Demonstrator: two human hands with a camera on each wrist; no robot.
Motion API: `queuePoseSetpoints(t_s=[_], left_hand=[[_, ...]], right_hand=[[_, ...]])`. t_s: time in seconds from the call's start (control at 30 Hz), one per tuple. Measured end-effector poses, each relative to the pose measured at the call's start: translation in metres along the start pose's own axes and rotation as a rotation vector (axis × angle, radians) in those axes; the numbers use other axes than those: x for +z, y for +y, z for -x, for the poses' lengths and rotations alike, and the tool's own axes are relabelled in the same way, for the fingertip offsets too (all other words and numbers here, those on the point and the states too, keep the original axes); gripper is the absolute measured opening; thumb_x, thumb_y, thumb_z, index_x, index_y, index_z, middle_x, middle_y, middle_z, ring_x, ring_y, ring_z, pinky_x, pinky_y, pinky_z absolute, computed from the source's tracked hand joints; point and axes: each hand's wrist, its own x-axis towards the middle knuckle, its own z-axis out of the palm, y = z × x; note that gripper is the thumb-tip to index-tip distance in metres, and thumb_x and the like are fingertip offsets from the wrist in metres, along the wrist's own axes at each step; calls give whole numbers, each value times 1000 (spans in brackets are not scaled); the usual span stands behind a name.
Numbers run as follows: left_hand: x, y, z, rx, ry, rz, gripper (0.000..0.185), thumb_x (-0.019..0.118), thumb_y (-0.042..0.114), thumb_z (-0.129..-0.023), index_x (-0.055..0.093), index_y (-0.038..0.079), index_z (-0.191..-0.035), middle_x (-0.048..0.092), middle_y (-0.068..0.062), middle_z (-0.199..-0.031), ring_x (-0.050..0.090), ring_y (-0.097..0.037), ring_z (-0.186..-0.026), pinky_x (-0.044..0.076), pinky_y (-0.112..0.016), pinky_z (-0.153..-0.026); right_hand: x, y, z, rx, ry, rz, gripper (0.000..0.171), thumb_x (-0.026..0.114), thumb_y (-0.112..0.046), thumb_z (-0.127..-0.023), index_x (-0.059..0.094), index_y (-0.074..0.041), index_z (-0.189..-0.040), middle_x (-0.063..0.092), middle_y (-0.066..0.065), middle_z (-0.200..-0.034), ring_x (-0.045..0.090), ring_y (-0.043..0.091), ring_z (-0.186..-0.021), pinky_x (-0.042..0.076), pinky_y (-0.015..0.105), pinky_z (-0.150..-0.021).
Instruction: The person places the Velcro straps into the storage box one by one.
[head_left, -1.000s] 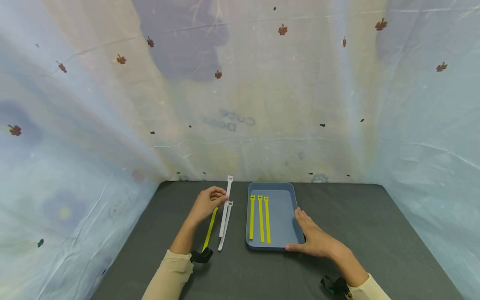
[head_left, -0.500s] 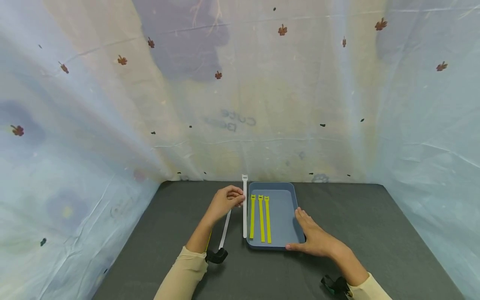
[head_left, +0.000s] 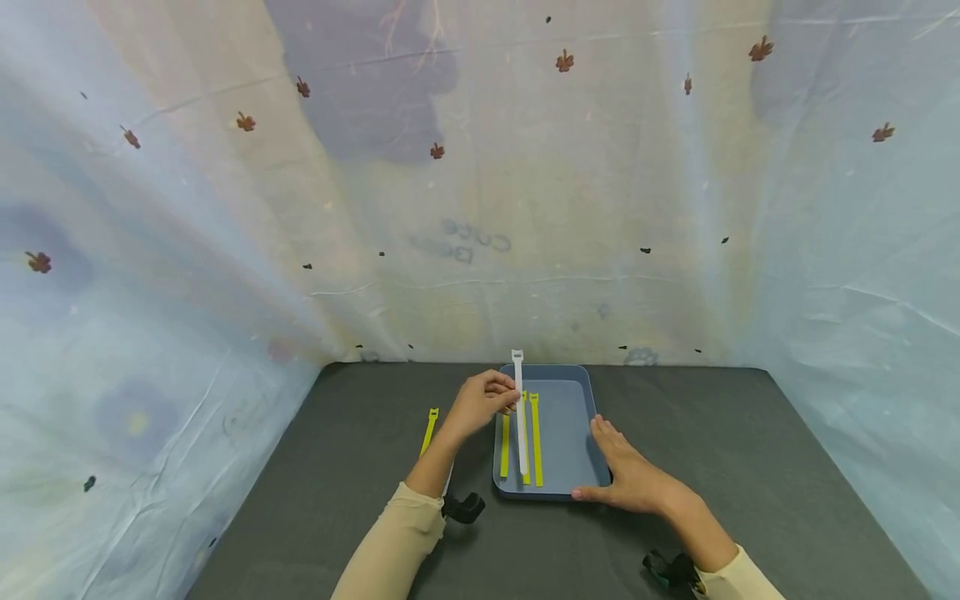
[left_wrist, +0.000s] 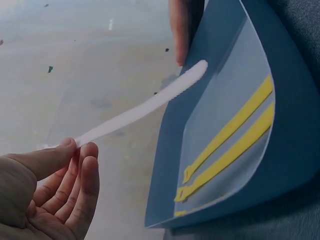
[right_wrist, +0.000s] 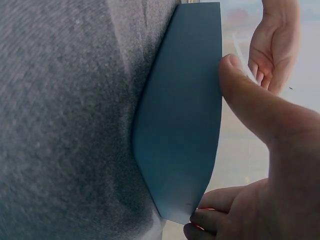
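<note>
In the head view my left hand (head_left: 486, 404) pinches a white strap-style cable tie (head_left: 520, 442) near its slotted head, between thumb and fingertips. The tie hangs above the left part of a blue-grey tray (head_left: 562, 467). In the left wrist view the white tie (left_wrist: 140, 111) slants up from the fingertips, its rounded tail over the tray. Yellow cable ties (head_left: 537, 442) lie side by side in the tray, partly covered by the white one. My right hand (head_left: 630, 479) rests against the tray's right front corner, fingers along the side; the right wrist view shows the thumb (right_wrist: 242, 87) at the rim.
Left of the tray, another yellow cable tie (head_left: 430, 433) lies on the dark table (head_left: 705, 433). A second white tie (head_left: 449, 477) is mostly hidden behind my left wrist. A patterned sheet (head_left: 480, 208) hangs around the table's back and sides.
My left hand has carried the white cable tie rightward, from beside the other ties on the table to above the tray. The right hand and the tray have stayed in place.
</note>
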Motion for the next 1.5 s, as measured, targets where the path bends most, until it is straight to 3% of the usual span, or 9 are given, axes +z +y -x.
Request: queuePoseSetpoints(t_s=[0.17, 0.47, 0.7, 1.13, 1.5], left_hand=[[10, -4, -6, -11, -14, 14, 19, 73, 10, -104, 69, -4, -116, 76, -26, -105, 74, -50, -96, 63, -60, -85], [23, -15, -17, -66, -25, -2, 20, 77, 14, -102, 70, 0, -113, 79, -12, -94, 76, -47, -92, 62, -60, -87], [35, -19, -24, -111, -48, -14, 18, 77, 11, -101, 70, 0, -114, 79, -11, -88, 77, -48, -90, 65, -56, -81], [55, -27, -36, -133, -78, -43, 13, 77, 3, -99, 69, -3, -107, 78, -13, -82, 79, -33, -75, 66, -50, -75], [63, -27, -36, -174, -67, -81, 10, 76, -1, -98, 68, -4, -101, 78, -17, -82, 79, -34, -73, 67, -43, -69]], right_hand=[[0, 0, 0, 5, -4, 1, 131, 86, -61, -86, 10, 8, -168, 6, 30, -176, 6, 52, -162, 17, 71, -127], [-1, 1, 0, -25, 8, 2, 131, 84, -62, -86, 11, 11, -167, 6, 32, -175, 7, 52, -162, 16, 70, -127], [1, 3, 0, -28, 19, 36, 132, 83, -67, -86, 13, 10, -167, 8, 32, -175, 9, 51, -162, 16, 69, -128], [7, 5, -2, -58, 83, 131, 133, 78, -74, -85, 17, 12, -166, 12, 32, -174, 14, 51, -161, 20, 66, -128], [13, 5, -4, -72, 124, 167, 131, 76, -75, -86, 19, 13, -165, 14, 33, -174, 16, 50, -162, 21, 65, -129]])
